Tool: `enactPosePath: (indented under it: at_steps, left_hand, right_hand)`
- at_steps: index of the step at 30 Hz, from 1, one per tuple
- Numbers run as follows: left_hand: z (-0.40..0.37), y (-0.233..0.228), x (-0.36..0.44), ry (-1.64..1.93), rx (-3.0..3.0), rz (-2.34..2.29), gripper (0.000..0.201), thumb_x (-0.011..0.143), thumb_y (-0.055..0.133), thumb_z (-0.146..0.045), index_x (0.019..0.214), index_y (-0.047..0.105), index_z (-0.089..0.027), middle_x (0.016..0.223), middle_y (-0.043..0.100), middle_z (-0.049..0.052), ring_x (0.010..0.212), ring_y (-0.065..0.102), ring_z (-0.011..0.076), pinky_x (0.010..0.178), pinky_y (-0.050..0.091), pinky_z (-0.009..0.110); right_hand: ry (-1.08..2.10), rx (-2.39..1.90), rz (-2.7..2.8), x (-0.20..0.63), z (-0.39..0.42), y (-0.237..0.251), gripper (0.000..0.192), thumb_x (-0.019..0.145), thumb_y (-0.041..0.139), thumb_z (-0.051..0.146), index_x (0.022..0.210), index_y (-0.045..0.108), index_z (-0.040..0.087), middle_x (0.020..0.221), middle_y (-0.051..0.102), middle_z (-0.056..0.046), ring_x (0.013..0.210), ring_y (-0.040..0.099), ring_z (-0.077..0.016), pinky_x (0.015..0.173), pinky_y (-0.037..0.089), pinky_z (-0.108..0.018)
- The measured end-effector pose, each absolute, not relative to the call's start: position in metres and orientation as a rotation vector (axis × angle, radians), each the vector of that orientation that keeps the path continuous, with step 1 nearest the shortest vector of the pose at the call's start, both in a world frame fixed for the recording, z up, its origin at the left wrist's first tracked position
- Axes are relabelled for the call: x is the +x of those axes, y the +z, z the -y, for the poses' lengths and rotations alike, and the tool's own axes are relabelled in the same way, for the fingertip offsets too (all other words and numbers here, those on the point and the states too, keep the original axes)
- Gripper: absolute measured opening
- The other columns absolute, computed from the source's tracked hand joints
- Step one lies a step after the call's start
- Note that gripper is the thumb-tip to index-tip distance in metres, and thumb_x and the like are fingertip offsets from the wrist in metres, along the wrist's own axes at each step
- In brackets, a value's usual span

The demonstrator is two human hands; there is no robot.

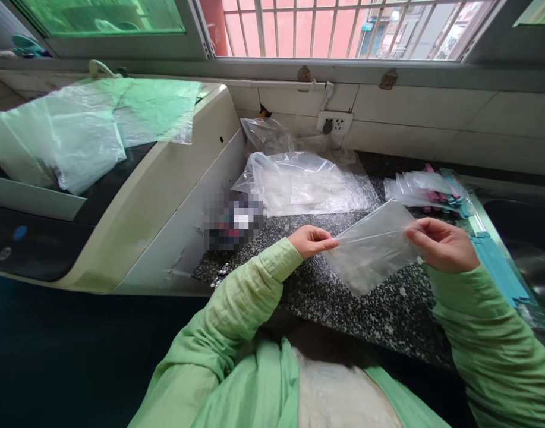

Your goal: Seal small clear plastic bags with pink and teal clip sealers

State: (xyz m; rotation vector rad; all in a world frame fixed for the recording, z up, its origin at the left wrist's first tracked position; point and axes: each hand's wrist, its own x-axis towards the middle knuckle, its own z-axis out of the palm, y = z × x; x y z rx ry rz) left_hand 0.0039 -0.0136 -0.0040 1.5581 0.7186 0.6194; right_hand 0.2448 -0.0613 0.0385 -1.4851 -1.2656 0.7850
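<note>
Pinched at opposite edges between our left hand (311, 240) and right hand (441, 244), we hold a small clear plastic bag (371, 246) stretched just above the speckled dark granite counter (325, 297). Behind it lies a heap of larger clear plastic bags (301, 181); further right, a stack of small bags with coloured strips (426, 191).

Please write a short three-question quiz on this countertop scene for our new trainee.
1. True or false: both hands grip the small clear bag.
2. What lies behind it, nearer the wall socket?
A. a pile of clear plastic bags
B. a stack of plates
3. Which hand is closer to the sink?

Key: 1 true; 2 A; 3 the right hand, not the left hand.
</note>
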Motion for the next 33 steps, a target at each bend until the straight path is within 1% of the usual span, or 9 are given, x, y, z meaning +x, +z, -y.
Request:
enactPosePath:
  at_steps: [4,6,12,18,23,26,29,31,33]
  left_hand:
    - [0.013,-0.013,0.004,0.586,1.629,-0.673,0.041,0.064,0.060,-0.048,0.081,0.061,-0.011,0.056,0.047,-0.003,0.052,0.037,0.0056,0.050,0.031,0.020]
    - [0.013,-0.017,0.006,0.609,1.659,-0.691,0.042,0.065,0.060,-0.047,0.086,0.060,-0.011,0.055,0.045,-0.004,0.051,0.035,0.0054,0.048,0.028,0.019]
    - [0.014,-0.015,0.013,0.692,1.574,-0.825,0.046,0.064,0.055,-0.056,0.055,0.052,-0.011,0.045,0.030,-0.006,0.045,0.026,0.0031,0.043,0.020,0.019]
    - [0.014,-0.007,0.011,0.683,1.493,-0.834,0.047,0.058,0.060,-0.057,0.054,0.054,-0.010,0.043,0.033,-0.006,0.044,0.027,0.0030,0.043,0.020,0.020]
    - [0.015,-0.003,0.010,0.667,1.419,-0.758,0.048,0.056,0.060,-0.058,0.050,0.050,-0.011,0.043,0.033,-0.006,0.044,0.028,0.0029,0.044,0.021,0.020]
    - [0.016,0.001,0.009,0.664,1.410,-0.721,0.048,0.055,0.061,-0.058,0.049,0.047,-0.012,0.044,0.034,-0.006,0.045,0.029,0.0030,0.045,0.022,0.020]
    - [0.016,0.002,0.008,0.622,1.441,-0.704,0.047,0.057,0.060,-0.056,0.048,0.046,-0.012,0.044,0.032,-0.006,0.045,0.028,0.0029,0.045,0.022,0.020]
    - [0.016,0.001,0.008,0.590,1.457,-0.699,0.047,0.057,0.060,-0.056,0.048,0.046,-0.012,0.044,0.032,-0.006,0.045,0.028,0.0031,0.045,0.022,0.020]
    - [0.016,-0.001,0.008,0.565,1.456,-0.697,0.048,0.056,0.061,-0.056,0.048,0.046,-0.012,0.044,0.033,-0.006,0.045,0.029,0.0032,0.046,0.022,0.020]
  right_hand:
    - [0.824,-1.489,1.323,0.243,0.064,0.042,0.029,0.052,0.070,0.044,0.060,0.058,0.019,0.061,0.053,0.000,0.054,0.044,-0.0093,0.054,0.040,-0.025]
    - [0.831,-1.492,1.338,0.240,0.065,0.042,0.031,0.052,0.071,0.046,0.060,0.058,0.019,0.062,0.054,0.000,0.056,0.045,-0.0098,0.056,0.041,-0.025]
    - [0.808,-1.500,1.326,0.236,0.064,0.039,0.037,0.050,0.070,0.052,0.062,0.058,0.019,0.063,0.055,0.000,0.057,0.046,-0.0102,0.061,0.043,-0.027]
    - [0.832,-1.467,1.318,0.240,0.061,0.034,0.032,0.052,0.071,0.047,0.061,0.059,0.019,0.060,0.055,0.002,0.056,0.046,-0.0086,0.059,0.042,-0.024]
    - [0.882,-1.431,1.460,0.248,0.056,0.033,0.028,0.054,0.070,0.045,0.059,0.059,0.020,0.058,0.055,0.001,0.053,0.047,-0.0091,0.052,0.042,-0.024]
    - [1.003,-1.413,1.520,0.248,0.053,0.038,0.032,0.051,0.070,0.047,0.064,0.060,0.019,0.062,0.059,0.000,0.057,0.052,-0.0103,0.054,0.044,-0.024]
    - [1.140,-1.390,1.509,0.242,0.049,0.045,0.045,0.045,0.072,0.052,0.074,0.061,0.019,0.068,0.063,-0.001,0.062,0.057,-0.0125,0.057,0.047,-0.025]
    - [1.145,-1.383,1.493,0.236,0.047,0.047,0.048,0.043,0.072,0.054,0.074,0.061,0.019,0.065,0.063,0.000,0.059,0.056,-0.0117,0.056,0.047,-0.025]
    - [1.093,-1.389,1.482,0.232,0.045,0.046,0.045,0.044,0.071,0.054,0.070,0.061,0.019,0.062,0.061,0.000,0.056,0.054,-0.0102,0.055,0.046,-0.024]
